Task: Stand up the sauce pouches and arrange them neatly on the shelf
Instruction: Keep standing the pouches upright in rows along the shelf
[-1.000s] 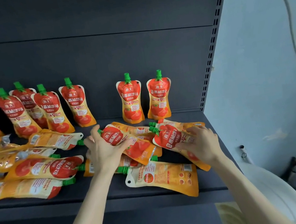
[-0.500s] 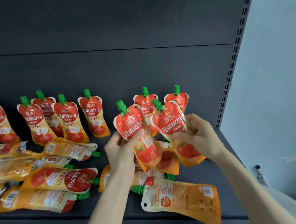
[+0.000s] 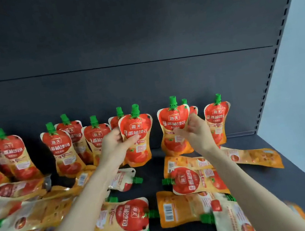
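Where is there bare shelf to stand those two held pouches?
Bare shelf shows between the two held pouches, and right of the rightmost upright pouch. The front left is crowded with lying pouches.

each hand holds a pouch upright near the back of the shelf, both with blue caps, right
The caps are green, not blue, as the head view shows. The left hand and right hand each hold a pouch upright near the back of the shelf.

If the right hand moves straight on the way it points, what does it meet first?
Probably the standing pouch behind the tomato sauce pouch that the right hand holds; depth is unclear.
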The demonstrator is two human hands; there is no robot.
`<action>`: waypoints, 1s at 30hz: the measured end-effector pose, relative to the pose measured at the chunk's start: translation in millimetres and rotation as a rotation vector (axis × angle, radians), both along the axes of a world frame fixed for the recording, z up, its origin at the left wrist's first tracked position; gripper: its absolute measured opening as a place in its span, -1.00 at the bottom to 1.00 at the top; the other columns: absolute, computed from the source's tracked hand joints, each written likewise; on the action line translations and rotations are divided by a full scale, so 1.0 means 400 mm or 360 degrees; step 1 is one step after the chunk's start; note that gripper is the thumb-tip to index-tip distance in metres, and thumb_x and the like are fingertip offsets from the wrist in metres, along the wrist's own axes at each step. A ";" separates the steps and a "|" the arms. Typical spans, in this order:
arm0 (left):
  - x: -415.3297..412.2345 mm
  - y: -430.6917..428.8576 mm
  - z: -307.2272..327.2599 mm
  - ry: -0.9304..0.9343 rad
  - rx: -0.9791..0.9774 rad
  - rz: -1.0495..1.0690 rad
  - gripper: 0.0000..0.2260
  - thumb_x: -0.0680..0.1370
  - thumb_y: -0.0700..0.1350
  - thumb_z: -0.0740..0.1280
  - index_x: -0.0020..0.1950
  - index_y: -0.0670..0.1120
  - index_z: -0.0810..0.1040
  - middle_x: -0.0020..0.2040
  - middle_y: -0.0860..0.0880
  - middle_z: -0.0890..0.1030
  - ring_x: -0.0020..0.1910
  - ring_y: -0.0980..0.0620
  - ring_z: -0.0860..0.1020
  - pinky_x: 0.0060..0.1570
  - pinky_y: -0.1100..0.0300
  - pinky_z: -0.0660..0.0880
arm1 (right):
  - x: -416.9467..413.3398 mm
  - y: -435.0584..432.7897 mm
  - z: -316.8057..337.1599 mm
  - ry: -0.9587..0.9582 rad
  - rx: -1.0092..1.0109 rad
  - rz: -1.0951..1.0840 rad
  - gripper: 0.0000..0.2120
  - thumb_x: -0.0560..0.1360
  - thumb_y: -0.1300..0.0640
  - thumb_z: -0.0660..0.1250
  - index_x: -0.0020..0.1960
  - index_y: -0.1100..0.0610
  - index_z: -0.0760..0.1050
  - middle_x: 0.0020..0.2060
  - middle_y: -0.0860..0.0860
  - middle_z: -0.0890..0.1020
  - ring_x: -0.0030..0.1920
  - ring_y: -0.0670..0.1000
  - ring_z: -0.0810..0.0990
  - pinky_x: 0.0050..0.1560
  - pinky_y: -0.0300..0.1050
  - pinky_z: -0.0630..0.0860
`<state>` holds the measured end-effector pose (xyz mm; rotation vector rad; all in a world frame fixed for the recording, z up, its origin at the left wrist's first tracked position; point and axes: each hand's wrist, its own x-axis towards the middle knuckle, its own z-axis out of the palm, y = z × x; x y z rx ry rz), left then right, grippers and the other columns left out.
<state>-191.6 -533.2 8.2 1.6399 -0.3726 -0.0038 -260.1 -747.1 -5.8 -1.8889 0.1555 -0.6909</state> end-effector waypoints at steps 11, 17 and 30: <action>0.117 0.024 -0.059 0.0078 0.0135 -0.0323 -0.68 0.44 -0.24 0.42 0.16 -0.06 0.49 0.07 -0.01 0.62 0.07 0.05 0.58 0.13 0.02 0.52 | 0.105 0.085 -0.052 0.0076 0.0107 -0.0093 -0.77 0.45 0.21 0.43 0.05 0.19 0.45 -0.04 0.08 0.65 0.01 0.04 0.64 0.07 -0.02 0.59; 0.137 0.021 -0.088 0.0188 0.0169 -0.0384 -0.65 0.47 -0.22 0.40 0.22 -0.07 0.45 0.13 -0.05 0.58 0.15 0.00 0.54 0.12 0.07 0.51 | 0.148 0.087 -0.081 0.0255 0.0002 -0.0150 -0.81 0.48 0.20 0.39 -0.14 0.22 0.38 -0.10 0.08 0.64 -0.01 0.07 0.63 -0.01 -0.04 0.60; 0.145 0.016 -0.106 0.0062 0.0327 -0.0389 -0.64 0.45 -0.19 0.42 0.22 -0.05 0.45 0.12 -0.01 0.58 0.16 0.02 0.54 0.09 0.14 0.51 | 0.165 0.082 -0.089 0.0269 -0.0062 -0.0112 -0.72 0.45 0.22 0.42 0.11 0.19 0.42 0.06 0.07 0.61 0.08 0.06 0.59 0.09 -0.10 0.55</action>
